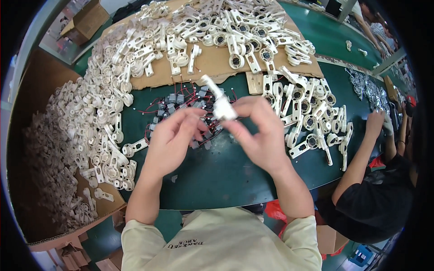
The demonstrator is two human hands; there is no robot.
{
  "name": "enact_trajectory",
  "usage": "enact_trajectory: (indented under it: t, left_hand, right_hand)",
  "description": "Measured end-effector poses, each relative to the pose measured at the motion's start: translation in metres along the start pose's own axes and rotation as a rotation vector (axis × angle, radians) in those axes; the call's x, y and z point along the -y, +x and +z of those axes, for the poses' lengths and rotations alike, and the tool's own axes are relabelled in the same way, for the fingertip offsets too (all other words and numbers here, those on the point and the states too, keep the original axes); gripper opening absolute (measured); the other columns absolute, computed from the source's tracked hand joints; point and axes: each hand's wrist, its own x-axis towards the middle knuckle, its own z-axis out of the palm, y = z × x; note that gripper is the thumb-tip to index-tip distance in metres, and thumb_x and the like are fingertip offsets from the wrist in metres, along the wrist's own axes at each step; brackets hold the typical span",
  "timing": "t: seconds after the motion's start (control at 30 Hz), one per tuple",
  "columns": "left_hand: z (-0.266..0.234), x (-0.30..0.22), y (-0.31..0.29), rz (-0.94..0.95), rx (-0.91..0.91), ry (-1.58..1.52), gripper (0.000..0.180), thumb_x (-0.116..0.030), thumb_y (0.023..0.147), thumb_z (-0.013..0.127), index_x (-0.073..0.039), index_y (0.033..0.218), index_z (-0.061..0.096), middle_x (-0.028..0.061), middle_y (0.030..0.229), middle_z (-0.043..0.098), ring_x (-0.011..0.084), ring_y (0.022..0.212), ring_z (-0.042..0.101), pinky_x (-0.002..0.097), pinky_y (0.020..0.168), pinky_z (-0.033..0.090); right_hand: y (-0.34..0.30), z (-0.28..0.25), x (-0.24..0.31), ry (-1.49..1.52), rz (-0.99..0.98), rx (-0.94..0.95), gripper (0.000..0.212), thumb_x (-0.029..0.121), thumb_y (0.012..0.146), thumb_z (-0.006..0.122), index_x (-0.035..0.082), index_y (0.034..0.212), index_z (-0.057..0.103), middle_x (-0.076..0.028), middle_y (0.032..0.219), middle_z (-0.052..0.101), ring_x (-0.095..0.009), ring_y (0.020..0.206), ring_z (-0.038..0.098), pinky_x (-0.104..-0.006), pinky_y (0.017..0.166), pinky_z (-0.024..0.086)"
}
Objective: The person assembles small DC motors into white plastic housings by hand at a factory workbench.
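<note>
My right hand (262, 133) grips a white plastic housing (224, 108) with a round head and a narrow handle that points up and away to the left. The housing is slightly blurred. To its left is my left hand (172, 140), fingers curled and thumb against them; whatever they pinch is hidden. Just beyond and under the fingers lies a pile of small grey motors (172, 100) with red and black wires. Right of my right hand, many similar white housings (312, 106) lie heaped, some with dark round parts in their heads.
A cardboard sheet (217, 63) across the green table (203, 185) carries a large heap of housings. At left, a big cardboard box (36, 86) overflows with them. A wooden block (254, 83) lies by the sheet's edge. A co-worker's arm (359, 158) reaches towards clear-wrapped pieces (368, 90) at right.
</note>
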Motion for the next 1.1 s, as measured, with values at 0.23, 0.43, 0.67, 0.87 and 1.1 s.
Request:
enact_trajectory:
  t: [0.23,0.43,0.67,0.87,1.1]
  left_hand:
    - [-0.015,0.031,-0.012,0.134,-0.003,-0.419,0.031,-0.013,0.102,0.05,0.0,0.13,0.052,0.0106,0.118,0.063,0.0173,0.105,0.064,0.032,0.087,0.056]
    - [-0.043,0.026,-0.006,0.186,-0.153,-0.479,0.039,-0.016,0.102,0.044,0.006,0.133,0.046,0.0228,0.126,0.058,0.0301,0.104,0.067,0.0381,0.086,0.058]
    - [-0.035,0.029,-0.004,0.141,-0.071,-0.522,0.042,-0.017,0.101,0.047,0.006,0.136,0.045,0.02,0.122,0.061,0.0267,0.106,0.065,0.0369,0.089,0.056]
    - [-0.032,0.038,0.005,0.008,-0.056,-0.456,0.039,-0.017,0.102,0.046,0.005,0.133,0.048,0.019,0.121,0.063,0.0244,0.102,0.067,0.035,0.087,0.056]
    - [-0.033,0.036,0.008,0.035,-0.04,-0.696,0.043,-0.019,0.099,0.046,0.01,0.131,0.046,0.0275,0.129,0.056,0.035,0.107,0.066,0.0398,0.093,0.055]
  right_hand:
    - [-0.01,0.03,0.007,-0.042,-0.039,0.201,0.032,0.008,0.078,0.077,0.006,0.107,0.063,-0.011,0.112,0.06,-0.029,0.096,0.063,-0.0379,0.079,0.054]
    - [-0.022,0.036,-0.004,-0.124,0.032,0.584,0.027,0.017,0.085,0.072,0.006,0.108,0.063,-0.01,0.079,0.061,-0.028,0.07,0.063,-0.0383,0.061,0.051]
    - [-0.033,0.064,0.007,-0.276,0.071,0.647,0.037,0.027,0.081,0.075,0.007,0.11,0.063,-0.01,0.081,0.058,-0.028,0.07,0.061,-0.0406,0.061,0.05]
    - [-0.034,0.058,0.008,-0.302,0.098,0.645,0.031,0.021,0.079,0.077,0.006,0.1,0.061,-0.01,0.082,0.059,-0.026,0.069,0.062,-0.0389,0.06,0.051]
    - [-0.018,0.026,0.02,0.138,0.017,0.262,0.031,0.002,0.076,0.073,0.005,0.103,0.058,-0.008,0.082,0.061,-0.02,0.06,0.06,-0.0304,0.053,0.048]
